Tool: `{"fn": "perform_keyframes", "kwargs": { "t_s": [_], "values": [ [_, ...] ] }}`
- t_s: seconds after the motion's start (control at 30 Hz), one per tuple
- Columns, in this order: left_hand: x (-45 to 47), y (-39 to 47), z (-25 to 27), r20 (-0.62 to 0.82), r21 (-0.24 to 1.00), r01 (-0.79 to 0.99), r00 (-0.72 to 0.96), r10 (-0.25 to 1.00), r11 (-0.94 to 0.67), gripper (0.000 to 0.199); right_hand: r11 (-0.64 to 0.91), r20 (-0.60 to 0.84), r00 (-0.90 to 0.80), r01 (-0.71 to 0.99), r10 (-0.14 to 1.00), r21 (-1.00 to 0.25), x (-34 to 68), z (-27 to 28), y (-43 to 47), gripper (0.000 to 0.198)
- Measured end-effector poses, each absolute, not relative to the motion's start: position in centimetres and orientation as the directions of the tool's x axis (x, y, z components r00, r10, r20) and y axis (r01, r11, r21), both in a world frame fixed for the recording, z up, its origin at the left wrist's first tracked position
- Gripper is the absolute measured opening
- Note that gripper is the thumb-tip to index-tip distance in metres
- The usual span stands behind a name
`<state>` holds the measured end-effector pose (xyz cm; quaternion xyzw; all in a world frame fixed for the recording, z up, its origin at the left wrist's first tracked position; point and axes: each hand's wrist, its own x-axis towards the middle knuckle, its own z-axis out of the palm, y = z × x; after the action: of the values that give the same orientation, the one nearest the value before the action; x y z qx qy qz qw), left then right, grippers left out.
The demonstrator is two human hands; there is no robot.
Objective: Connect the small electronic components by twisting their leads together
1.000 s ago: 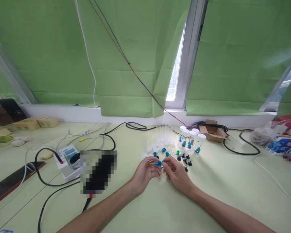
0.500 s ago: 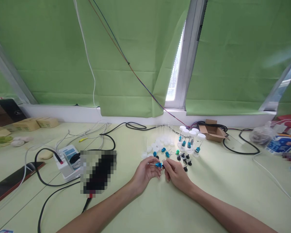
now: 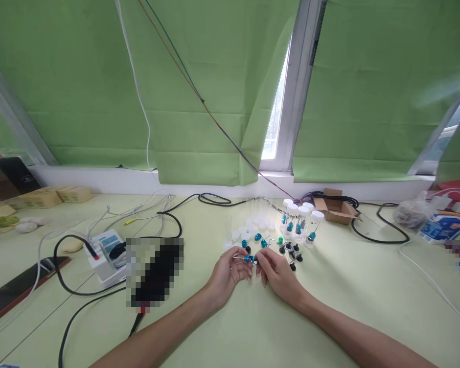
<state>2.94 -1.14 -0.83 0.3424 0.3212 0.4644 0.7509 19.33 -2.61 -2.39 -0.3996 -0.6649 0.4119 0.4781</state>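
Between the fingers of my left hand, which are closed round it, lies a small blue metal part with a thin silver shaft pointing left. My right hand pinches a little black piece against the right end of the blue part. Just beyond my hands are loose blue parts, a green part and several black knob-like pieces with thin pins. Behind these stand clear tubes with white caps, each holding a blue part. My fingers partly hide the joint.
Several loose white caps lie left of the blue parts, with uncapped clear tubes behind. An open cardboard box sits back right. A white power strip, black cables and a pixelated dark object occupy the left.
The black piece now shows more between my right fingertips and the blue part, and the blue part has shifted slightly left. Both hands stay nearly in place.
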Motion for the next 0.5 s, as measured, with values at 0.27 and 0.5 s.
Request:
{"fn": "perform_keyframes", "kwargs": {
  "t_s": [0.27, 0.5],
  "values": [
    [2.8, -0.99, -1.11, -0.132, 0.818, -0.49, 0.349, 0.928, 0.301, 0.018, 0.393, 0.351, -0.222, 0.187, 0.91, -0.9, 19.56, -2.72, -2.7, 0.027],
    [2.89, -1.01, -1.4, -0.081, 0.888, -0.404, 0.335, 0.939, 0.221, 0.024, 0.371, 0.336, -0.217, 0.15, 0.916, -0.916, 19.48, -2.48, -2.66, 0.03]
  ]
}}
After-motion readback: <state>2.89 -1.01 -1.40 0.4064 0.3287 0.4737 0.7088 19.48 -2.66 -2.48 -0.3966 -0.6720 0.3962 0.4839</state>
